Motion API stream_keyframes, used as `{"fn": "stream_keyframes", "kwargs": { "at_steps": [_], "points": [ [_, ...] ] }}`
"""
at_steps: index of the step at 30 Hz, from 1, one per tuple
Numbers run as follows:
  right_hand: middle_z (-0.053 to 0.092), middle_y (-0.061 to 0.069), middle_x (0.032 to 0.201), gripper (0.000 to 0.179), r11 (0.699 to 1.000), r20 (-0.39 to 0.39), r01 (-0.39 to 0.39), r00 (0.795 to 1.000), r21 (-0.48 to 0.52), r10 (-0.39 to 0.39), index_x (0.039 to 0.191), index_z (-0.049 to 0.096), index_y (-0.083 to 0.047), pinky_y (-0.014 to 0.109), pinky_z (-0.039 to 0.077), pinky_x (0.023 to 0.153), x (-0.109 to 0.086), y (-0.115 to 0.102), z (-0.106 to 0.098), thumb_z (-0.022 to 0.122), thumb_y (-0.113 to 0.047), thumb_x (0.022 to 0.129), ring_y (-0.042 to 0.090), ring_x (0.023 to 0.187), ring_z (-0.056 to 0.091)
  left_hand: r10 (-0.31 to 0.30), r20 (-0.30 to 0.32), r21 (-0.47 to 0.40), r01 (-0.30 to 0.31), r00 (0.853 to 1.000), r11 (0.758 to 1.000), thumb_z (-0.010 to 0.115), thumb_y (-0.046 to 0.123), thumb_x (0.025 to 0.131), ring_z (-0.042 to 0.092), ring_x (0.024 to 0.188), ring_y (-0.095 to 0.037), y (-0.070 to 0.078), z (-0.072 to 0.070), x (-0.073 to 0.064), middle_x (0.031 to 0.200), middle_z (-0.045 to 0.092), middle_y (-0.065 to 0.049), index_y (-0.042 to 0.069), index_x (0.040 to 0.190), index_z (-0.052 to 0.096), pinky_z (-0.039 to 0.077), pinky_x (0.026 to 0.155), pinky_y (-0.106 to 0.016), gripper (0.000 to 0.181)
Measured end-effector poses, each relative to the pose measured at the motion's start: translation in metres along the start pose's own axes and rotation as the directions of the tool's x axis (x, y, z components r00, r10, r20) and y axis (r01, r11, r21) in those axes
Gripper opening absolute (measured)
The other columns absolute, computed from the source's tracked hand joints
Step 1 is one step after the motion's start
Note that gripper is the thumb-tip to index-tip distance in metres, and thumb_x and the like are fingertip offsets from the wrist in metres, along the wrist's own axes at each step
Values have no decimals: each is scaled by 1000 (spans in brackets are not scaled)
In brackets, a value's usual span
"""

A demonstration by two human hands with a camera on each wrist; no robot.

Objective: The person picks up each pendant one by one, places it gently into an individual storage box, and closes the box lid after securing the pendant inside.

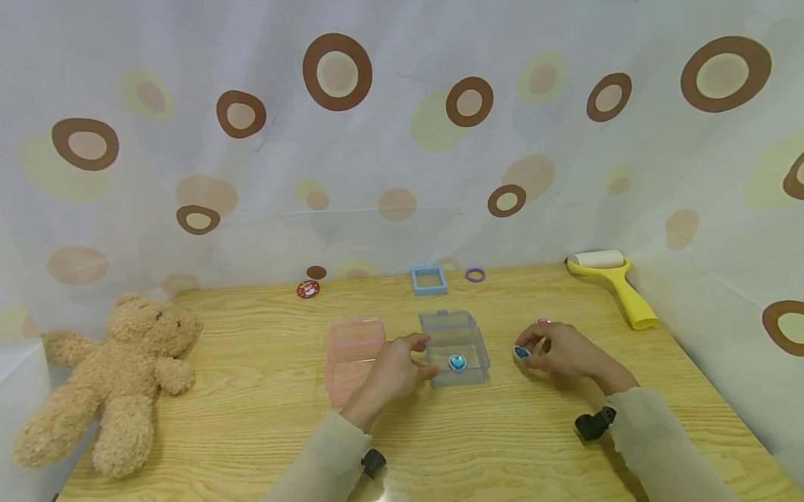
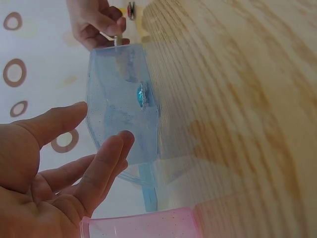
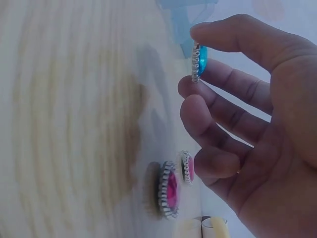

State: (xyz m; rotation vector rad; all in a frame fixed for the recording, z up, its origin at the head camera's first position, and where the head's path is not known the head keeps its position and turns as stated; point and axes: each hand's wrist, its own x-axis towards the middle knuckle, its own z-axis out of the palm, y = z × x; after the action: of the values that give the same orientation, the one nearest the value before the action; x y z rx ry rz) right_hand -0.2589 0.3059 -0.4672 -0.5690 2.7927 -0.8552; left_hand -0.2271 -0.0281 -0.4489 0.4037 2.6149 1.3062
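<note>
My right hand (image 1: 567, 352) pinches a blue gem (image 3: 199, 62) with a silvery beaded rim between thumb and fingertips, just right of a clear blue box (image 1: 478, 345). The box's lid is swung back. Inside it lies another blue gem (image 1: 457, 362). My left hand (image 1: 397, 369) is at the box's left side, thumb and fingers spread apart with nothing between them, fingertips right at the wall. Partly behind that hand stands a clear pink box (image 1: 355, 333), also with its lid back. Two pink gems (image 3: 171, 191) show beneath the right hand in the right wrist view.
Along the back of the table (image 1: 248, 441) lie a round red badge (image 1: 308, 289), a light blue square frame (image 1: 430, 290) and a purple ring (image 1: 474, 275). A yellow-handled lint roller (image 1: 625, 292) rests at back right. On the left lies a teddy bear (image 1: 118, 372).
</note>
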Motion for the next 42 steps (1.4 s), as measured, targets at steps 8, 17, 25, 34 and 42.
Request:
{"fn": "stream_keyframes", "kwargs": {
  "at_steps": [8,17,25,34,42],
  "points": [
    [66,4,101,24,994,0,-24,1000,109,24,112,69,-18,28,49,54,4,-12,-5,74,-27,90,16,72,61,-2,1,-10,2,1000,1000,77,18,89,73,101,-30,0,0,0,134,63,-21,2,141,54,60,82,-38,59],
    [67,2,105,24,995,-29,26,999,99,-23,113,69,-23,26,50,62,16,-25,-6,75,-27,90,15,78,62,7,-8,5,-7,1000,1000,78,19,87,74,99,-28,0,0,1,132,64,-20,2,139,56,60,83,-38,59],
    [67,4,107,29,990,-30,86,996,116,-83,117,68,-22,27,50,60,25,-41,-5,73,-34,91,14,76,63,4,-10,4,-4,1000,1000,78,18,88,74,100,-28,1,0,0,132,64,-20,2,139,56,60,84,-38,58],
    [69,4,108,30,986,-33,112,994,121,-109,118,68,-21,27,49,59,37,-56,3,74,-31,91,13,73,62,5,-6,7,-5,1000,1000,78,17,87,74,99,-29,1,1,0,131,65,-20,2,139,55,60,82,-38,58],
    [70,3,107,26,976,-10,161,987,144,-161,115,70,-20,24,50,61,48,-63,13,76,-21,89,12,65,57,4,-2,-2,-4,1000,1000,78,17,88,74,100,-30,1,1,1,131,64,-21,2,140,55,60,82,-39,59]
  ]
}}
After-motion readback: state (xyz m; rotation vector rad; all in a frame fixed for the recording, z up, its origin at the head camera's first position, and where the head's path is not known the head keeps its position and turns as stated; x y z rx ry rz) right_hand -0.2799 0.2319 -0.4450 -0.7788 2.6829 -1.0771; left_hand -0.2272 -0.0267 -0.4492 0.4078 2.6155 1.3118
